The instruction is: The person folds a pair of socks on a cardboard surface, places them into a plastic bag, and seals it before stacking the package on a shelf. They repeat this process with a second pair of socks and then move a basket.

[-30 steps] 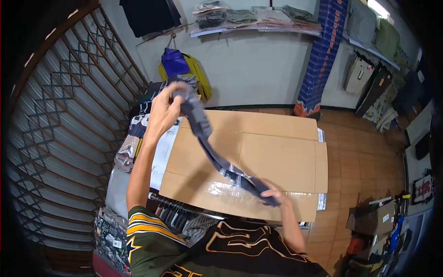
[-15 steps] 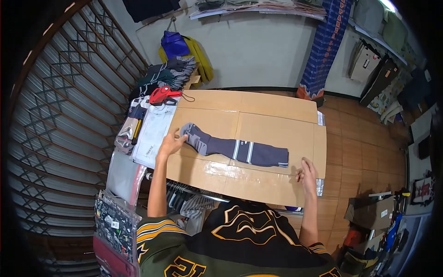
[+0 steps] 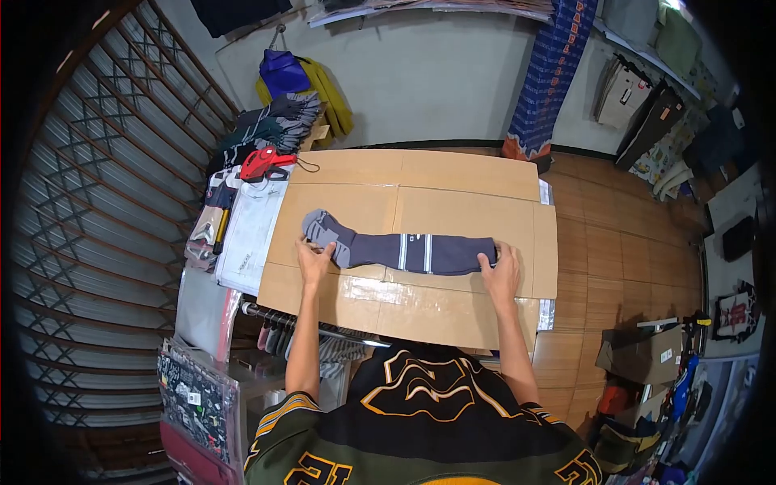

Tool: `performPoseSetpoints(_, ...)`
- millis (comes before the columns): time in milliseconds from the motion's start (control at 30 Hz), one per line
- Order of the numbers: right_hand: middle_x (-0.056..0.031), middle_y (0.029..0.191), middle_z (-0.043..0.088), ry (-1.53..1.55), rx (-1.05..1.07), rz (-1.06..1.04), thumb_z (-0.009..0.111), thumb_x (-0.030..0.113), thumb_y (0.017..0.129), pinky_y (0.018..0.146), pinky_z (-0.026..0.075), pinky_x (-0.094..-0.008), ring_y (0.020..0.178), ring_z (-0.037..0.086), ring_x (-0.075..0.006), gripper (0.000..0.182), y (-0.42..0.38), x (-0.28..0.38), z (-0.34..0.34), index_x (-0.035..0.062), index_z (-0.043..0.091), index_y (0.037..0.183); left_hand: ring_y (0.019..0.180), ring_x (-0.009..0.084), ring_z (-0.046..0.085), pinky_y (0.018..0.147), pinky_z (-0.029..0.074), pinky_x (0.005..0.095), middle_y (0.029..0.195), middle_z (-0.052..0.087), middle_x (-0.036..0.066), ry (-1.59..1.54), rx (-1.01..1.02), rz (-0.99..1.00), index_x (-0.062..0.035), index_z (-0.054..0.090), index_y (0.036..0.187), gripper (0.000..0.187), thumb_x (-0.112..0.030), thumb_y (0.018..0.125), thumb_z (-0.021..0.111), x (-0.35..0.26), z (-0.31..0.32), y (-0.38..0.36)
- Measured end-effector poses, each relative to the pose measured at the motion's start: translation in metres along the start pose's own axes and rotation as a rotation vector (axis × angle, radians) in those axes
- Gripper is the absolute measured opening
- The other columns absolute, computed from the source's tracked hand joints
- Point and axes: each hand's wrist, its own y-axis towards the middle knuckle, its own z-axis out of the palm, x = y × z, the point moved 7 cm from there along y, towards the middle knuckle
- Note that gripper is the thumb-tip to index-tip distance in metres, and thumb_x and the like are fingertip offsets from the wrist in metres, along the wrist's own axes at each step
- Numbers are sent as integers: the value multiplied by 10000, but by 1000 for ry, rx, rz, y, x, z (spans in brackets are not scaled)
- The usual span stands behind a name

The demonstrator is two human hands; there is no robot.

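A long dark grey sock (image 3: 376, 250) lies flat across the cardboard sheet (image 3: 461, 206). It has white stripes near the middle and a lighter grey foot, which points left. My left hand (image 3: 314, 260) grips the foot end, thumb on top and fingers curled at the near edge. At the opposite end, my right hand (image 3: 502, 271) holds the cuff, with the thumb resting on the fabric and the fingers around the outer edge. Parts of the fingertips are hidden against the sock.
A red tagging gun or tape tool (image 3: 265, 164) sits at the board's far left corner. Beside it are plastic-wrapped packages (image 3: 252, 234) and a yellow-handled tool (image 3: 221, 229). Folded garments (image 3: 275, 121) are piled behind. A cardboard box (image 3: 647, 356) stands on the floor at right.
My right hand has moved left from beside the sock onto its cuff. My left hand has shifted to the near side of the foot. The sock now lies straighter.
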Motion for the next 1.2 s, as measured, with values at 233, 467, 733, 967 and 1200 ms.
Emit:
performPoseSetpoints(233, -207, 1277, 608, -107, -90, -54, 861, 179, 819, 1036, 501, -486, 1201, 584, -394, 399, 16, 3, 3, -8, 704, 1135, 814, 143, 597, 795, 541, 286, 971, 632, 69, -395, -111, 41, 51, 332, 1552, 894, -45, 854, 883, -12, 4, -36)
performPoseSetpoints(467, -239, 1030, 696, 143, 26, 101, 820, 165, 874, 981, 527, -508, 1016, 670, -427, 315, 10, 27, -16, -31, 639, 1042, 856, 209, 635, 815, 540, 354, 983, 668, 131, -207, -125, 154, -11, 295, 1631, 840, -79, 956, 791, -43, 2, -51)
performPoseSetpoints(733, -322, 1189, 721, 100, -42, 146, 724, 138, 968, 1020, 525, -505, 1158, 699, -478, 415, 3, 2, -9, -39, 550, 1300, 906, 235, 647, 858, 546, 385, 993, 687, 147, -38, -86, 102, -14, 319, 1625, 816, -162, 978, 793, -42, 4, -45)
performPoseSetpoints(967, -354, 1240, 704, 41, -59, 71, 696, 178, 1000, 1032, 520, -536, 1186, 675, -517, 443, 0, 8, -9, -57, 556, 1348, 820, 290, 701, 796, 564, 418, 972, 702, 168, -162, -169, -23, 58, 341, 1581, 850, -181, 933, 835, -29, -1, -28)
performPoseSetpoints(1200, -330, 1053, 739, -64, -9, 106, 707, 291, 1012, 908, 542, -567, 1027, 701, -531, 404, 7, 7, -6, -77, 646, 1167, 832, 340, 740, 806, 568, 464, 939, 722, 185, 23, -133, 1, 42, 417, 1494, 825, -197, 864, 892, -23, -2, -4)
